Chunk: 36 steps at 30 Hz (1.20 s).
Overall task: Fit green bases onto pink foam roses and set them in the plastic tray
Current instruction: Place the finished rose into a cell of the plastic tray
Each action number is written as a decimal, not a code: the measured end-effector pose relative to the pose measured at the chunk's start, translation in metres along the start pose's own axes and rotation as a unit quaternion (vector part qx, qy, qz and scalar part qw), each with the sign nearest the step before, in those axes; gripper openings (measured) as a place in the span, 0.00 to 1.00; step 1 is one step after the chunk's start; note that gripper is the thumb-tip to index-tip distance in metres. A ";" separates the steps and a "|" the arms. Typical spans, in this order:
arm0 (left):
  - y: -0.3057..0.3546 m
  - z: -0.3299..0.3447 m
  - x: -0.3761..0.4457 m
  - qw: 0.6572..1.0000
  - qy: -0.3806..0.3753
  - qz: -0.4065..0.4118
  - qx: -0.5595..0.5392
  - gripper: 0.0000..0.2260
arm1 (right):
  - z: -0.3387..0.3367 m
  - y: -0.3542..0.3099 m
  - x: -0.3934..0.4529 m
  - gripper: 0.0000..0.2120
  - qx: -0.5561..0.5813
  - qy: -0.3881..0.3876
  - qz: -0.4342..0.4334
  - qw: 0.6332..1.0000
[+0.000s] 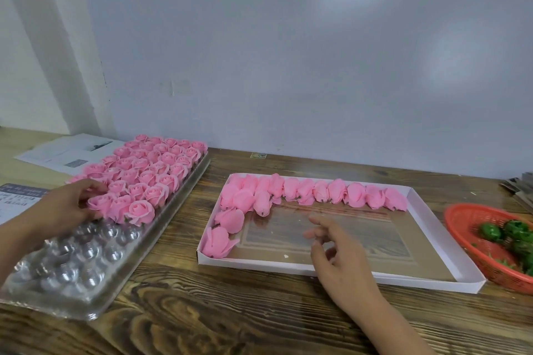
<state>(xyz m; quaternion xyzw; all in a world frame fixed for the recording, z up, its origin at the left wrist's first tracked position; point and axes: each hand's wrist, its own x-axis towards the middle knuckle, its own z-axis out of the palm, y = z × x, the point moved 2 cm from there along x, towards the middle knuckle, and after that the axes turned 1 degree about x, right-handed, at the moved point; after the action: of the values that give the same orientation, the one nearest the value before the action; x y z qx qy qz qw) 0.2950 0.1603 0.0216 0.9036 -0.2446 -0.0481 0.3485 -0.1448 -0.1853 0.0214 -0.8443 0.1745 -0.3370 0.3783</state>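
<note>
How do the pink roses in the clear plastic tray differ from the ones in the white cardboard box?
The pink foam roses in the clear plastic tray stand upright, blooms up, packed in rows in its cups. The pink foam roses in the white cardboard box lie on their sides along its far and left edges. Both groups are the same pink.

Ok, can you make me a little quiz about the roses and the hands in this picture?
1. True or false: the plastic tray is already full of roses.
2. Which hand touches the roses in the tray? A) left hand B) right hand
3. What colour is the basket holding the green bases?

Key: 1. False, the near cups are empty. 2. A; the right hand hovers open over the white box, holding nothing. 3. Red.
</note>
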 end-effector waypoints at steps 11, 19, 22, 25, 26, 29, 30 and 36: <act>-0.016 -0.004 0.008 1.000 0.011 0.023 0.008 0.31 | 0.000 -0.002 -0.001 0.23 0.000 -0.006 0.009 1.000; 0.004 -0.003 -0.015 0.997 0.050 0.057 0.021 0.30 | 0.001 -0.002 -0.001 0.19 -0.004 -0.008 0.015 1.000; 0.009 -0.002 -0.017 0.997 0.048 0.063 0.021 0.29 | 0.001 -0.003 -0.001 0.21 -0.004 -0.006 0.012 1.000; 0.010 -0.001 -0.018 0.997 0.041 0.061 0.016 0.29 | 0.000 -0.004 -0.001 0.22 -0.005 -0.009 0.011 1.000; 0.009 -0.001 -0.019 0.998 0.039 0.056 0.014 0.29 | 0.000 -0.004 -0.001 0.22 -0.006 -0.009 0.012 1.000; 0.003 -0.001 -0.016 0.998 0.037 0.040 0.013 0.29 | 0.000 -0.004 -0.002 0.23 -0.008 -0.010 0.011 1.000; 0.001 -0.001 -0.015 0.999 0.036 0.033 0.011 0.28 | 0.000 -0.004 -0.002 0.23 -0.008 -0.011 0.011 1.000; 0.006 -0.006 -0.020 0.998 0.032 0.019 0.050 0.29 | 0.000 -0.005 -0.001 0.23 -0.007 -0.010 0.008 1.000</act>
<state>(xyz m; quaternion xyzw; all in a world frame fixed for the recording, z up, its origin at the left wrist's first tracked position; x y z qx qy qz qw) 0.2772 0.1697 0.0285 0.9162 -0.2521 0.0000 0.3114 -0.1453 -0.1815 0.0250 -0.8491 0.1792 -0.3241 0.3768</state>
